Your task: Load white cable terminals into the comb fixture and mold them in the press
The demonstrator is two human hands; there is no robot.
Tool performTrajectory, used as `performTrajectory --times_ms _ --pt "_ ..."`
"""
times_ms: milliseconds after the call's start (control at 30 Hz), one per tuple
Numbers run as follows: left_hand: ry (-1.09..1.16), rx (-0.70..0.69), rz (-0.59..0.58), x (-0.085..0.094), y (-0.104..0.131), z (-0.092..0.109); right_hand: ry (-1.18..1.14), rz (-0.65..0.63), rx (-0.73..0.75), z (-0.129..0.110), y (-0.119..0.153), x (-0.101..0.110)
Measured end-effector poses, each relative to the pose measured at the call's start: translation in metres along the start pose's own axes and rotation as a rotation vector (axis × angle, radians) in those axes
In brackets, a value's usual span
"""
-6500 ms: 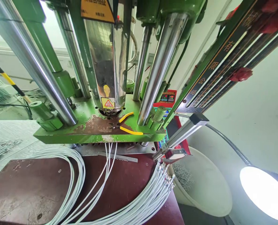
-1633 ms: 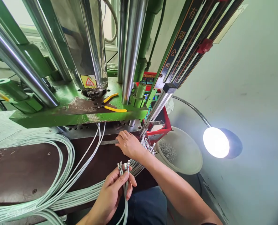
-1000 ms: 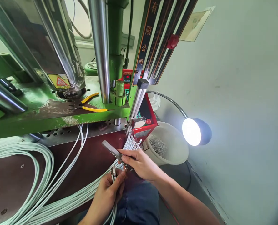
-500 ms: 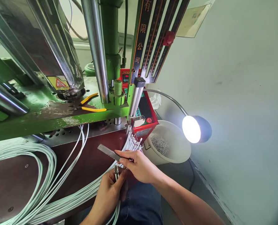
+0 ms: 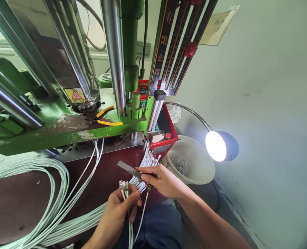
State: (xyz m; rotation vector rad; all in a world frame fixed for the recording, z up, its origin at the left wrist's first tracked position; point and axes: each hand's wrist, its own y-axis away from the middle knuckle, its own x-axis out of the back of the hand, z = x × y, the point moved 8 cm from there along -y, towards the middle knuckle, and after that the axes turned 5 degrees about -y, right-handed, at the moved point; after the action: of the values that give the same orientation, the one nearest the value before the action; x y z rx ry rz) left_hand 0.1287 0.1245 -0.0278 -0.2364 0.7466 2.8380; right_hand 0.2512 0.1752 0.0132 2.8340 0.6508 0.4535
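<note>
My left hand (image 5: 118, 207) is closed around a few pale cables, whose metal-tipped connectors (image 5: 123, 185) stick up above the thumb. Just to the right, my right hand (image 5: 165, 180) grips a flat metal strip (image 5: 127, 167) that points up and left; whether it is a ruler or a blade I cannot tell. One more cable (image 5: 144, 207) hangs from a dark connector end under the right hand's fingers. Behind the hands lies a bundle of pale cables (image 5: 78, 221), with a cluster of connector ends (image 5: 150, 157) near the machine's right corner.
A green press (image 5: 117, 129) with steel columns stands over the dark table (image 5: 5, 204). Yellow-handled pliers (image 5: 109, 122) lie on its plate. Beside it are a red control box (image 5: 166, 145), a white bucket (image 5: 202, 169) holding small scraps, and a lit gooseneck lamp (image 5: 216, 147).
The hands have drawn apart. The left hand's connectors now stand clear, and a single cable shows hanging beneath the right hand. The whole view has shifted slightly.
</note>
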Motion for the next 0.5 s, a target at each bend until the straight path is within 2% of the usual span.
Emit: performTrajectory --times_ms 133,300,500 --pt "0.020 0.004 -0.026 -0.0035 -0.0034 0.0012 -0.055 0.015 0.008 -0.0023 0.0002 -0.0006" --pt "0.184 0.029 -0.095 -0.0073 -0.0049 -0.0031 -0.081 -0.007 0.027 -0.0047 0.0007 -0.0031" --pt "0.079 0.014 -0.069 -0.0037 -0.0023 -0.0059 -0.035 0.028 0.027 -0.0034 0.0010 0.0014"
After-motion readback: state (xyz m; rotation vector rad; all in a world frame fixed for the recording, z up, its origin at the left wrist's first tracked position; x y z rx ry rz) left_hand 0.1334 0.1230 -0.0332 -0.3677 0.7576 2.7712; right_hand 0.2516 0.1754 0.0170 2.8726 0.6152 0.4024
